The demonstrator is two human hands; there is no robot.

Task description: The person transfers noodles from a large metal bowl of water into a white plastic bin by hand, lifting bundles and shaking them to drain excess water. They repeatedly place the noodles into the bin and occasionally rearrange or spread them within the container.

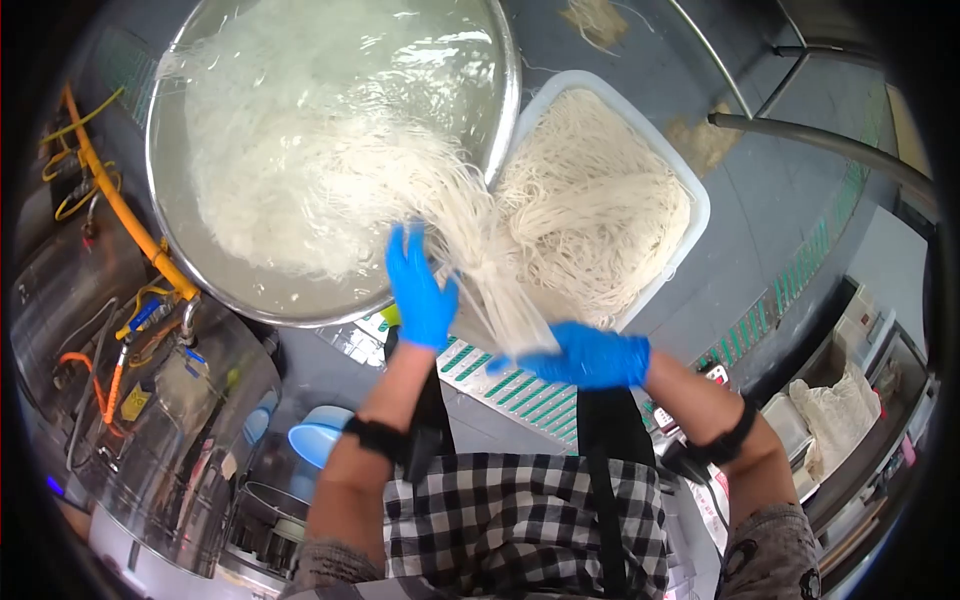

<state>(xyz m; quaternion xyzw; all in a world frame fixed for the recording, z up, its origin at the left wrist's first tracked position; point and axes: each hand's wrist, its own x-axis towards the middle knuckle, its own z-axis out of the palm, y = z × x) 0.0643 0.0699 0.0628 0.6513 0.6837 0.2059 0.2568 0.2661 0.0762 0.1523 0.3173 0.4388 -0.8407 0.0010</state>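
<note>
A long bundle of pale rice noodles (478,245) stretches from the water in a large round metal vat, over its rim (508,100), toward my body. My right hand (595,356), in a blue glove, is closed around the near end of the bundle. My left hand (422,292), gloved in blue too, has its fingers stretched out at the vat's near rim, beside the left edge of the noodles. More noodles (330,190) lie spread in the cloudy water. Right of the vat, a white plastic tub (697,215) holds a heap of noodles (600,200).
Orange hoses (115,200) and metal equipment (160,400) stand at the left. A blue basin (318,432) sits below the vat. Green-slotted drain grating (515,390) crosses the grey floor under me. A metal tube frame (830,145) rises at the upper right.
</note>
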